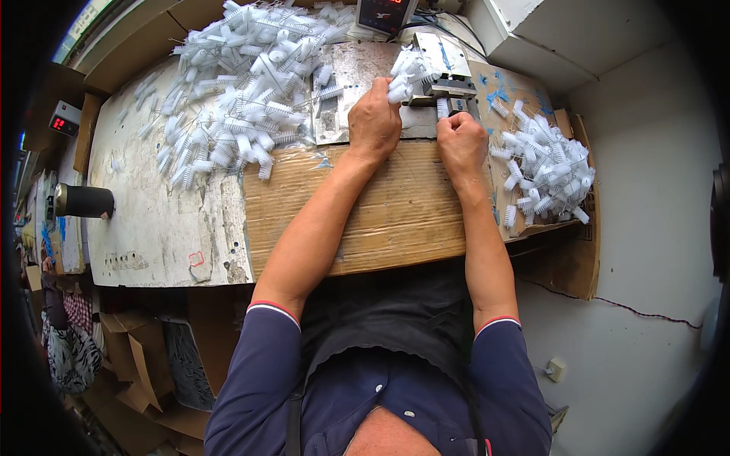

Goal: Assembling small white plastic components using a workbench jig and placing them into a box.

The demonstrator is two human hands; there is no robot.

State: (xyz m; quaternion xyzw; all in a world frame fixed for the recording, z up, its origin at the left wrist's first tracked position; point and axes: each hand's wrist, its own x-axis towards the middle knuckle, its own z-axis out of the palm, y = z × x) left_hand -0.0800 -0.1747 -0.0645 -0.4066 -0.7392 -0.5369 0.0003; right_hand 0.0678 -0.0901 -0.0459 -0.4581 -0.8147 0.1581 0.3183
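My left hand (374, 121) is closed around a bunch of small white brushes (409, 72) with bristled, cylindrical heads, held beside a metal machine (442, 57) at the back of the bench. In front of that machine, the fingers of my right hand (462, 143) are pinched on a single white brush (442, 108), its head pointing up against the dark jaw block (450, 87). My fist hides the lower end of this brush. A large heap of similar brushes (251, 83), some with thin wire stems, spreads to the left of my left hand.
A smaller pile of brushes (551, 163) lies on cardboard at the right. Corrugated cardboard (350, 205) covers the bench front beneath my forearms. A black cylinder (85, 202) lies at the left. Behind stands a box with a red display (384, 14); a white wall (654, 190) rises at right.
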